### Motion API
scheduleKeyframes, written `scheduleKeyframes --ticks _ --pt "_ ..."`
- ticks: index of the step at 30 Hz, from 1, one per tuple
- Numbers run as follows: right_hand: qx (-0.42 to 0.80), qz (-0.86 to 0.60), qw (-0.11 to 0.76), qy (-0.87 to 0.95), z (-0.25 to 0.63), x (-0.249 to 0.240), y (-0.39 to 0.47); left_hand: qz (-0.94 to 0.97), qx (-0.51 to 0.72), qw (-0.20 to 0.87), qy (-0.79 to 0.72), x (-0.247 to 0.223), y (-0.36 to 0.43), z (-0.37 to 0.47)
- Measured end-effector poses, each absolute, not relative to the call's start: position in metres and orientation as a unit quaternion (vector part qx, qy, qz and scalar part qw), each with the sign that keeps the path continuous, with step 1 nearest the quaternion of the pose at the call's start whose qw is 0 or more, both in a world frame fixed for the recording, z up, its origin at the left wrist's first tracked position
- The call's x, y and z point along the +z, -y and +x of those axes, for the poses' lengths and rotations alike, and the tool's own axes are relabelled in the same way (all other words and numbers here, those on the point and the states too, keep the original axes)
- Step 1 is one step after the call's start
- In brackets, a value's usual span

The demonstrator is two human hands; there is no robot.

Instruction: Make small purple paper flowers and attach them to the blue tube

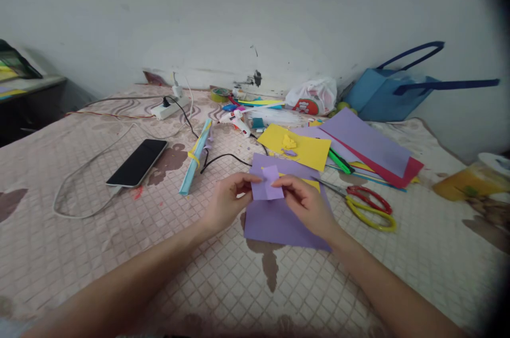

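Observation:
A small purple paper piece [268, 184] is pinched between both hands above the bed. My left hand [226, 204] grips its left edge with thumb and fingers. My right hand [306, 204] holds its right edge. Under the hands lies a larger purple paper sheet [274, 221] flat on the quilted cover. Red and yellow scissors [368, 205] rest just right of my right hand.
A yellow sheet [297, 148], purple and red sheets [370, 144], a green marker [340, 161], a glue gun [238, 121], a rolled blue paper [196, 156], a phone [137, 162] on a cable, a power strip [170, 107], a blue bag [392, 91] and an orange container [464, 183] surround the hands.

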State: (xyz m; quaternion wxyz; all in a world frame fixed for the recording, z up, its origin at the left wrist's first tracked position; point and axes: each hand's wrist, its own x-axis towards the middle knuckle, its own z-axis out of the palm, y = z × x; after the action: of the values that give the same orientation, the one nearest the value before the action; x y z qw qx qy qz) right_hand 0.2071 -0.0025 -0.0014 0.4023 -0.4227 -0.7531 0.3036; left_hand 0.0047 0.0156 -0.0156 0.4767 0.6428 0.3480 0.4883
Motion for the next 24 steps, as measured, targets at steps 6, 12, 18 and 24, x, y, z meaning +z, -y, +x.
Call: scheduleKeyframes --ticks 6,12,18,24 --pt "0.211 -0.415 0.443 0.766 0.2059 -0.0026 0.0036 0.676 0.477 0.449 -0.337 -0.0107 -0.0106 0.0050" --pt "0.143 -0.398 0.434 0.796 0.2046 -0.0027 0.0062 0.754 0.455 0.339 -0.330 -0.0058 -0.0072 0.0033" --pt "0.180 -0.402 0.431 0.787 0.2056 -0.0037 0.0048 0.742 0.478 0.337 -0.326 -0.0080 -0.0082 0.0027" --pt "0.224 -0.403 0.448 0.766 0.2057 -0.0048 0.0044 0.732 0.485 0.351 -0.325 -0.0088 -0.0078 0.0033"
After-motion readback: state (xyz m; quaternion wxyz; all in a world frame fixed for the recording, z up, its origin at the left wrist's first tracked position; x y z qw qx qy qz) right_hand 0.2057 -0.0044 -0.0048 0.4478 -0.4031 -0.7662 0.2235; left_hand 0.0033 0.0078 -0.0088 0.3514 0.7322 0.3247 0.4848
